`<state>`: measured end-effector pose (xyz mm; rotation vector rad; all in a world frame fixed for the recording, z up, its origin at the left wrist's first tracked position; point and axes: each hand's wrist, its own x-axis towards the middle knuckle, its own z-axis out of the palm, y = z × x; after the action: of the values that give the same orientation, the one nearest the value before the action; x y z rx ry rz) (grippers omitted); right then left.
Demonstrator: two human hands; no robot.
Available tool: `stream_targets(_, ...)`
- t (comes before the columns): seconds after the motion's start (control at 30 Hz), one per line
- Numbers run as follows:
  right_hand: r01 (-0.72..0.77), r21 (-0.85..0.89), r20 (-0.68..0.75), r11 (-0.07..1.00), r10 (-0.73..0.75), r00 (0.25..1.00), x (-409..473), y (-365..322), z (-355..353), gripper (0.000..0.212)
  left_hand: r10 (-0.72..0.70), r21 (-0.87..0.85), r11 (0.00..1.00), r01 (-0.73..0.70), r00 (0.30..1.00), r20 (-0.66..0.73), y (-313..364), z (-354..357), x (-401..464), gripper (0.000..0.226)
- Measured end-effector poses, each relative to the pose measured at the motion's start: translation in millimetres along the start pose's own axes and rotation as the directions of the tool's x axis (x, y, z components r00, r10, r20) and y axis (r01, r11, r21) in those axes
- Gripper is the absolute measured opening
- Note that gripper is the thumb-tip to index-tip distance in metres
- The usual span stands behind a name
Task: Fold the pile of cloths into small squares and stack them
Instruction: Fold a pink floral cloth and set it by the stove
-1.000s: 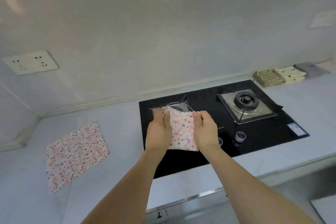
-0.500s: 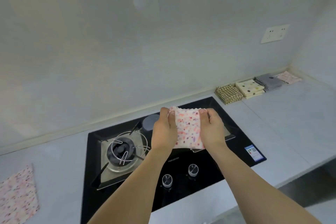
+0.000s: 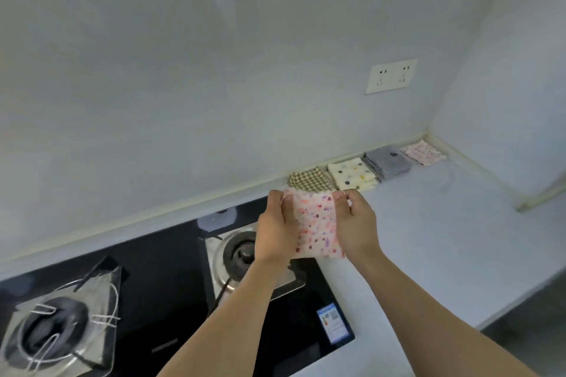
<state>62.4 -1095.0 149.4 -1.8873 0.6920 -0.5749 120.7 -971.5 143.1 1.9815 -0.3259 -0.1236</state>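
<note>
Head view: my left hand [image 3: 275, 231] and right hand [image 3: 355, 223] pinch the folded speckled pink cloth [image 3: 315, 226] by its side edges, holding it up above the hob [image 3: 171, 300] edge. My fingers behind the cloth are hidden, and the left burner [image 3: 52, 330] is smeared by blur. Compared with half a second ago, the view has swung right: the four folded stacks [image 3: 367, 170] along the worktop [image 3: 444, 239] wall sit closer, and the flat cloth at far left has gone.

A black gas hob [image 3: 171, 300] sits in the countertop [image 3: 444, 239]; wall socket [image 3: 391, 75] above.
</note>
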Motion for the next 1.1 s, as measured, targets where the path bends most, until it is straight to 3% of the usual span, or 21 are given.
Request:
stream_targets(0.17, -0.012, -0.023, 0.012, 1.000, 0.013, 1.000, 59.4, 33.4, -63.3, 0.026, 0.020, -0.030, 0.999, -0.020, 1.000, 0.010, 40.1, 78.6, 18.8, 0.017)
stream_targets(0.43, -0.103, 0.009, -0.125, 0.995, 0.103, 0.987, 132.5, 78.1, -141.2, 0.026, 0.023, -0.130, 0.991, -0.012, 0.996, 0.084, 74.3, 197.9, 62.3, 0.023)
stream_targets(0.53, -0.173, 0.111, -0.114, 0.979, 0.186, 0.976, 179.8, 105.0, -179.2, 0.026, -0.037, -0.211, 0.975, 0.067, 0.989, 0.145, 91.9, 253.7, 83.0, 0.025)
stream_targets(0.67, -0.347, 0.272, 0.084, 0.898, 0.337, 0.938, 261.3, 144.7, -228.1, 0.025, -0.147, -0.225, 0.955, 0.195, 0.966, 0.212, 98.9, 328.5, 135.5, 0.023)
stream_targets(0.73, -0.479, 0.315, 0.213, 0.819, 0.431, 0.877, 304.4, 165.8, -252.8, 0.028, -0.271, -0.229, 0.917, 0.327, 0.931, 0.245, 104.0, 369.0, 164.1, 0.027)
stream_targets(0.87, -0.722, 0.419, 0.447, 0.551, 0.567, 0.692, 373.4, 215.8, -285.5, 0.033, -0.458, -0.227, 0.819, 0.526, 0.839, 0.293, 107.8, 438.3, 214.2, 0.028)
stream_targets(0.93, -0.733, 0.415, 0.444, 0.539, 0.584, 0.680, 403.1, 235.7, -290.4, 0.031, -0.490, -0.227, 0.795, 0.562, 0.817, 0.305, 103.4, 466.8, 239.0, 0.032)
stream_targets(1.1, -0.637, 0.408, 0.259, 0.654, 0.587, 0.768, 473.0, 258.0, -278.9, 0.046, -0.589, -0.264, 0.725, 0.636, 0.772, 0.240, 91.8, 517.8, 303.5, 0.024)
